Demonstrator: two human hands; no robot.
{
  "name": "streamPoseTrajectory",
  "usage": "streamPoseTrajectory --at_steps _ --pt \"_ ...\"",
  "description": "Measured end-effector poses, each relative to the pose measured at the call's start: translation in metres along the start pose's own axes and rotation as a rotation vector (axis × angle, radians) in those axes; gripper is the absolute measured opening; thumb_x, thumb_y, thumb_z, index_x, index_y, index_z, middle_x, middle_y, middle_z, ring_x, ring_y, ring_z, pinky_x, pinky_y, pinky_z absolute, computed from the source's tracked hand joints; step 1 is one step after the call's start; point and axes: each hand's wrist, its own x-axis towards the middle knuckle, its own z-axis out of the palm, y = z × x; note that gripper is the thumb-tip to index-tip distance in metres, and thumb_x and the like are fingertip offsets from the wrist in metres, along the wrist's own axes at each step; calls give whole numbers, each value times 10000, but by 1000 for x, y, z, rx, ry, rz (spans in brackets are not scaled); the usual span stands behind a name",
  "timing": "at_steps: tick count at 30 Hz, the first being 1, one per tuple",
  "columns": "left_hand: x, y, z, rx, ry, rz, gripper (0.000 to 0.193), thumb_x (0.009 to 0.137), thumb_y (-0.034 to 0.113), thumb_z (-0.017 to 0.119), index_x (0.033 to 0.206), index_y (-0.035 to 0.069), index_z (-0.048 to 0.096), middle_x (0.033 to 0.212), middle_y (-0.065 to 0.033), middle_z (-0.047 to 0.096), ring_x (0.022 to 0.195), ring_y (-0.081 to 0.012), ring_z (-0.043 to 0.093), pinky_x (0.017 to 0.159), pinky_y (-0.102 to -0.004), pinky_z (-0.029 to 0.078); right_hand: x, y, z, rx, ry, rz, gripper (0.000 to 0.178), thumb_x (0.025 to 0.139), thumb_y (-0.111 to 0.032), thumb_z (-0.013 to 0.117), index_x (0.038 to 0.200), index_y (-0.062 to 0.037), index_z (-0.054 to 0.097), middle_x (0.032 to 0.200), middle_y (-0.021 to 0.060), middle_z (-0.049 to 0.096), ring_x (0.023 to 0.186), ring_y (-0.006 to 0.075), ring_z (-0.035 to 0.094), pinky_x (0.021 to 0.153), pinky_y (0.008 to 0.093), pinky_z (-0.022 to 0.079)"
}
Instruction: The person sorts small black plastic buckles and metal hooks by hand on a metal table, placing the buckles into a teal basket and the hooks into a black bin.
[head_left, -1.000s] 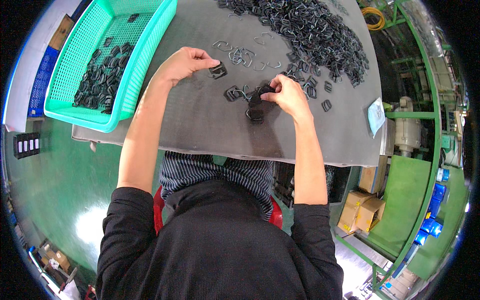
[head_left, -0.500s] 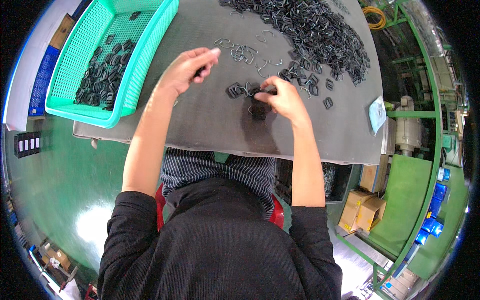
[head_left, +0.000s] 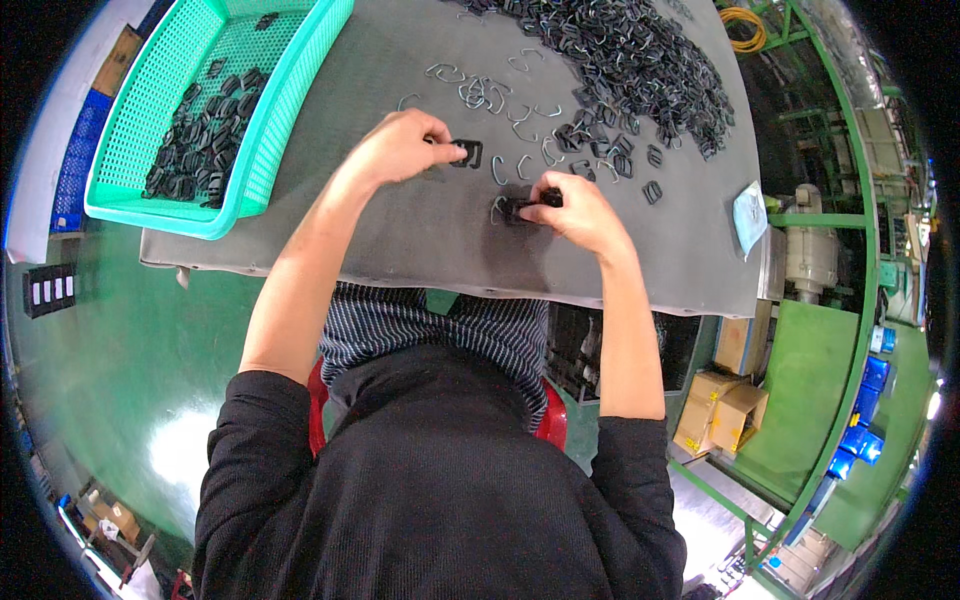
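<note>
My left hand [head_left: 402,148] is closed, thumb and fingertips pinching a black slotted strap buckle [head_left: 474,153] just above the grey table. To its right, my right hand [head_left: 588,214] is closed on black buckles [head_left: 514,210]; its fingers partly cover them, so how many it grips is unclear. A bent wire piece shows at the left side of these buckles. Loose bent wire hooks [head_left: 482,94] lie beyond both hands. Farther right is a big heap of black buckles [head_left: 650,75] mixed with wire hooks, with several strays at its near edge.
A green mesh basket [head_left: 262,150] with black buckles inside stands at the table's left. On the right edge of the grey table [head_left: 640,265] lies a light-blue packet [head_left: 749,218]. Cardboard boxes [head_left: 715,412] and a green frame [head_left: 860,270] stand to the right.
My left hand has come down and to the right and now pinches a buckle. My right hand has shifted slightly right and lower, with black buckles in its fingers.
</note>
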Motion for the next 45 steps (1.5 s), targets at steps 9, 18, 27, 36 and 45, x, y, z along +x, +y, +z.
streamPoseTrajectory --at_steps 9,18,27,36,45 --pt "-39 30 -31 -269 63 -19 313 860 369 593 762 73 597 599 60 451 546 -24 378 475 -206 278 -1 -6 15 -80 -6 6 277 683 -98 745 891 -3 588 646 42 532 538 118 511 466 280 420" --pt "-107 45 -148 424 922 -68 279 835 315 617 900 43 628 794 -120 636 708 -253 606 658 -330 464 25 -56 -24 174 -60 -132 232 760 -189 700 905 -41 596 642 -18 531 504 47 471 443 199 355" --pt "-145 53 -90 123 866 145 73 809 87 609 852 28 615 800 -113 616 637 -240 588 596 -313 468 120 -281 28 165 -216 -459 318 794 -224 667 999 12 609 823 71 645 730 142 595 678 290 478" --pt "-117 -38 20 526 572 196 302 756 230 670 994 80 561 912 -88 501 866 -274 524 717 -380 485 107 -207 71 119 494 -820 357 717 -264 712 996 -61 619 1032 165 580 973 308 574 867 358 457" --pt "-53 -38 7 683 517 155 130 904 192 503 925 66 531 845 -109 533 761 -296 589 594 -370 502 46 69 -42 -259 1113 344 819 690 -587 660 1281 -75 416 1292 268 391 1226 432 337 990 564 276"
